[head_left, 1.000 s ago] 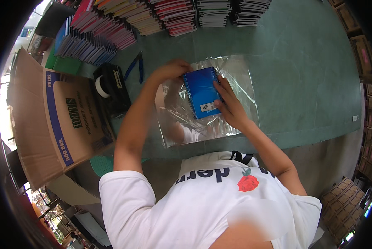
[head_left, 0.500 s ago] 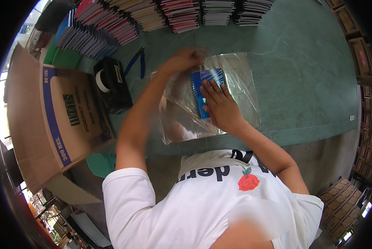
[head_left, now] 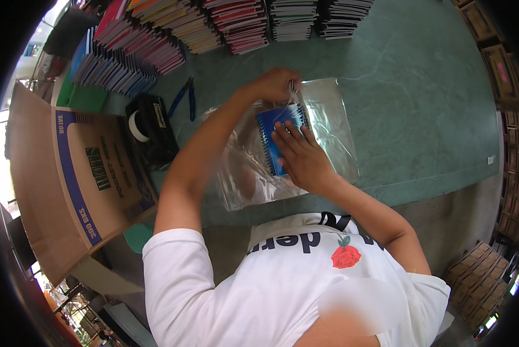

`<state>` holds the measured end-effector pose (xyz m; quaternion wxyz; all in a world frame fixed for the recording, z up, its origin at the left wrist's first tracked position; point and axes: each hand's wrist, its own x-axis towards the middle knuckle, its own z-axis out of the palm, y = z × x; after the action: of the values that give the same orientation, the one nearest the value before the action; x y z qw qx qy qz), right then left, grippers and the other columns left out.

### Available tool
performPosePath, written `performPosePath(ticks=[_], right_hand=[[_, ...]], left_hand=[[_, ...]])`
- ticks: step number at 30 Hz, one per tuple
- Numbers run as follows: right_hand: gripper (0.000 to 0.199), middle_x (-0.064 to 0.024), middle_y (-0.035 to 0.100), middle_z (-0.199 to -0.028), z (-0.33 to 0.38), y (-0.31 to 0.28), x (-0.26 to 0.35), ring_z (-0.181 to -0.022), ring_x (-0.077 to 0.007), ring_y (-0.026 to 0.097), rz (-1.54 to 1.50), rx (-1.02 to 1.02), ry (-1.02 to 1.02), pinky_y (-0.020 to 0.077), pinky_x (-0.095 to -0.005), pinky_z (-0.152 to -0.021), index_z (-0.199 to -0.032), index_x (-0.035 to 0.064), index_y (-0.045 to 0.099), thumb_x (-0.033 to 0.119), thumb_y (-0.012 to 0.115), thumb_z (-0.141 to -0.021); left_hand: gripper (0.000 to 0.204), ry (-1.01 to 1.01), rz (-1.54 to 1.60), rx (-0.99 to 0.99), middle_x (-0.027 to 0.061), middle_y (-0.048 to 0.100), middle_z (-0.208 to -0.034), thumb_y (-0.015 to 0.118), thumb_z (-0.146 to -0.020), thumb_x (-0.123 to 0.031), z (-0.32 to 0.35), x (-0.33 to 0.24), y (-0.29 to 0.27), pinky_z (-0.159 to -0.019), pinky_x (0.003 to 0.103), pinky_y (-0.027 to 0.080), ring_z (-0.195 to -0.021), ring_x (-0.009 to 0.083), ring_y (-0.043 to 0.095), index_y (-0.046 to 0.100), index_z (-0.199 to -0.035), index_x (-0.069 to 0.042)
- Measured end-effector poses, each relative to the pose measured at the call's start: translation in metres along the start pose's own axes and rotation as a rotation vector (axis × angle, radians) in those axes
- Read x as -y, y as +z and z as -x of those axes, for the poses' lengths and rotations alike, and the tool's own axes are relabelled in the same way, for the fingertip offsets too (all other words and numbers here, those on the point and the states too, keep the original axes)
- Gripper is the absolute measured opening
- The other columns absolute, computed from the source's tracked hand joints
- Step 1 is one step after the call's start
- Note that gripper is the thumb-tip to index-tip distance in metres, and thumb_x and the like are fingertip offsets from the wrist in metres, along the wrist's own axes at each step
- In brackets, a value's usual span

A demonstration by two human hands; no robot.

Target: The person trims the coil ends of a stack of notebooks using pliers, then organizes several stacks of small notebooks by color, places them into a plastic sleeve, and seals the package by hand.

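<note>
A blue spiral-bound notebook [head_left: 268,127] lies on clear plastic sheets [head_left: 332,115] spread over the green table. Wire coils show along both its left and right sides, so there may be more than one notebook stacked. My right hand [head_left: 306,159] rests flat on the cover with its fingers stretched out. Beyond the notebook's far edge, my left hand [head_left: 278,85] pinches a gathered fold of the plastic. The fold runs from those fingertips toward the top of the notebook.
A black tape dispenser [head_left: 158,136] and blue-handled pliers [head_left: 184,101] sit to the left. An open cardboard box [head_left: 115,168] stands at the table's left edge. Several stacks of notebooks [head_left: 236,23] line the far side. Boxes [head_left: 476,269] are piled on the right.
My left hand has moved right and closed on the plastic, drawing up a fold. My right hand stays on the notebook, and the view has shifted slightly.
</note>
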<state>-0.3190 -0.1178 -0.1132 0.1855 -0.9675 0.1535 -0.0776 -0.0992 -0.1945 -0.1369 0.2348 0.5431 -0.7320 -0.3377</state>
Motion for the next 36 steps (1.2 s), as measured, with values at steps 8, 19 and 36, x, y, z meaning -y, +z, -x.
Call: performPosePath(ticks=[8,19,36], right_hand=[[0.052,-0.0161,0.03,-0.144,0.002,0.002,0.002,-0.135,-0.0304,0.025,0.005,0.004,0.011,0.0191,-0.0453,-0.109,-0.135,0.0008,0.036,0.026,0.046,-0.09],[0.047,-0.0085,0.04,-0.139,-0.012,-0.011,-0.006,-0.128,-0.0259,0.036,0.059,0.077,-0.023,0.0241,-0.0475,-0.105,-0.131,0.0091,0.045,0.024,0.052,-0.087],[0.097,-0.0062,0.034,-0.143,-0.026,-0.012,-0.037,-0.135,-0.0351,0.02,-0.293,0.184,-0.113,0.0169,-0.0556,-0.108,-0.143,0.0187,0.024,0.033,0.077,-0.062]], left_hand=[[0.033,-0.163,-0.164,0.093,0.011,0.062,-0.074,0.061,-0.074,-0.032,0.056,0.026,-0.014,-0.067,0.033,0.046,-0.068,0.0208,0.058,0.062,-0.085,-0.001],[0.027,-0.827,0.759,-0.648,0.0081,0.064,-0.08,0.066,-0.077,-0.016,0.155,-0.06,0.036,-0.058,0.027,0.05,-0.069,0.015,0.062,0.06,-0.098,0.001],[0.02,-0.575,-0.114,-0.232,0.0217,0.061,-0.069,0.054,-0.08,-0.017,0.134,-0.123,0.079,-0.065,0.042,0.05,-0.069,0.0358,0.063,0.062,-0.083,0.001]])
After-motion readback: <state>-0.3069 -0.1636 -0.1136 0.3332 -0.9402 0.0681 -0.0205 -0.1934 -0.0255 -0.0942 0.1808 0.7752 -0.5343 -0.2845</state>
